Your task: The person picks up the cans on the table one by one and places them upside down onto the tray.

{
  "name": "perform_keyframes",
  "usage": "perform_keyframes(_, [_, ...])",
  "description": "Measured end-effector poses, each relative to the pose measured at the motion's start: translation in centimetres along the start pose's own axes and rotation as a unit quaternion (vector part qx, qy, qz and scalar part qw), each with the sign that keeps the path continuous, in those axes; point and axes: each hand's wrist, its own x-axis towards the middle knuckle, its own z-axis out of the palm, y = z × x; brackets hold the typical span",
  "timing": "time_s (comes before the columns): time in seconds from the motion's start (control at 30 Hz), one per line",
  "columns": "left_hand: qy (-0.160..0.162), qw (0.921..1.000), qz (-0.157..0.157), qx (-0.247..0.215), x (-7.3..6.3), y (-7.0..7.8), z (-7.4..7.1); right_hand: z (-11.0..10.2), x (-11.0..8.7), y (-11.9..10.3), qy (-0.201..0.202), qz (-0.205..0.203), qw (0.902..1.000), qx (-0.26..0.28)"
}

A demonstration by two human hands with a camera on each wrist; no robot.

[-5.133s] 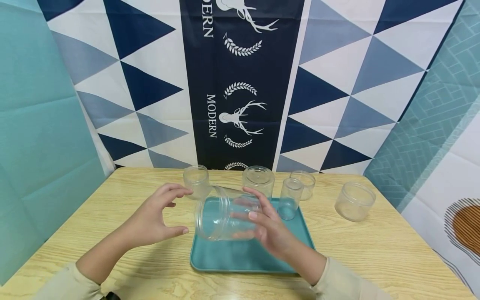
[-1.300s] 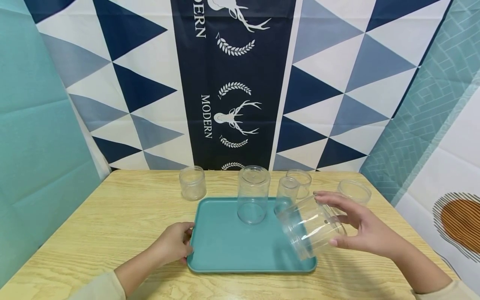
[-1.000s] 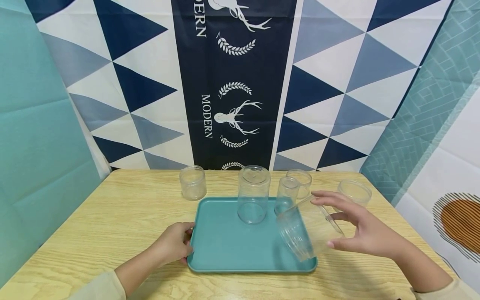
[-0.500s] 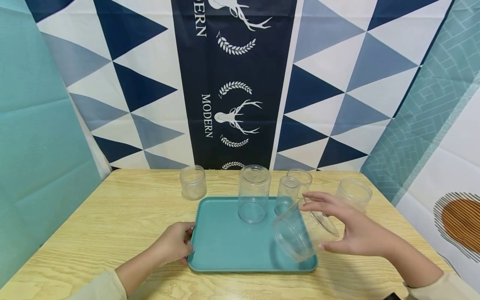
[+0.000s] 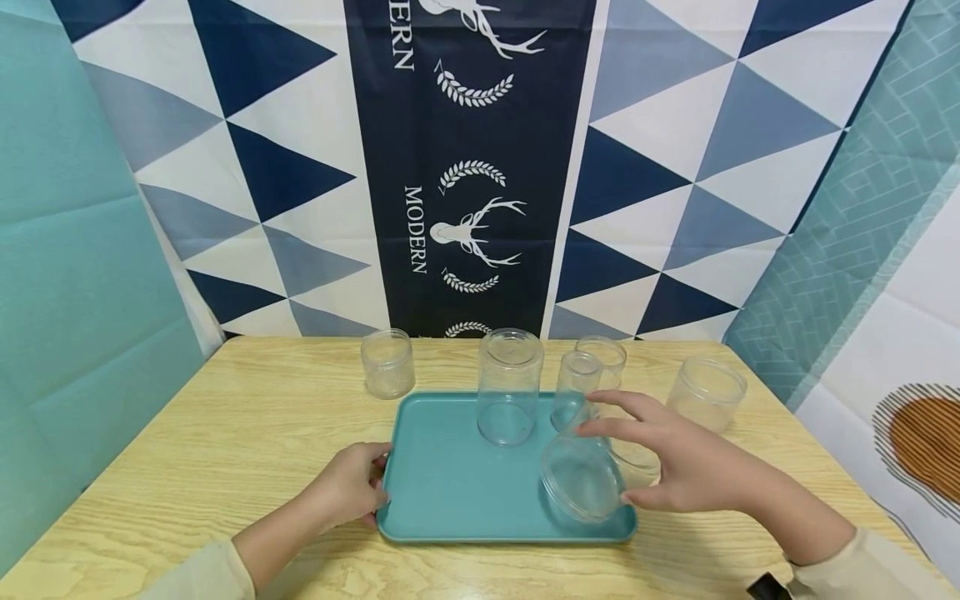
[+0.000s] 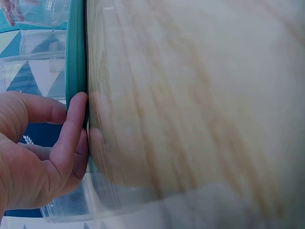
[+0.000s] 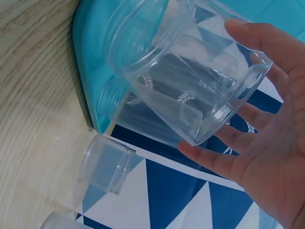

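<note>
A teal tray (image 5: 450, 492) lies on the table. My left hand (image 5: 348, 483) pinches its left edge; in the left wrist view, thumb and fingers (image 6: 74, 119) lie on both faces of the rim. My right hand (image 5: 693, 458) holds a wide clear jar (image 5: 581, 479) by its base end. The jar is tilted, mouth leftward and down, over the tray's front right corner; whether it touches the tray, I cannot tell. Towards the tray's back stand a tall clear jar (image 5: 510, 387) and a narrower clear jar (image 5: 576, 387), both bottom up.
Clear round containers stand off the tray on the wooden table (image 5: 247, 433): one at back left (image 5: 387, 364), one behind the narrow jar (image 5: 609, 357), and one at right (image 5: 707, 392), near my right wrist. A patterned cloth (image 5: 472, 167) hangs behind the table.
Five seconds ago the jar lay sideways between both hands above the tray. My left hand has since taken the tray's edge. Lately my right hand has moved the jar left and down.
</note>
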Motion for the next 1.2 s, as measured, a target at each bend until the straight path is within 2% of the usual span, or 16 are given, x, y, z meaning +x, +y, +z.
perform_keyframes(0.5, [0.005, 1.0000, -0.003, 0.004, 0.0, -0.1, 0.1, 0.5, 1.2, 0.1, -0.035, -0.030, 0.9987, -0.020])
perform_keyframes(0.87, [0.005, 1.0000, -0.003, 0.008, 0.1, 0.0, 0.1, 1.2, 2.2, 0.0, -0.082, -0.027, 0.9957, -0.032])
perform_keyframes(1.2, [0.008, 0.9999, -0.010, 0.010, 0.0, 0.1, 0.1, 1.2, 2.3, -0.2, -0.085, -0.024, 0.9955, -0.033])
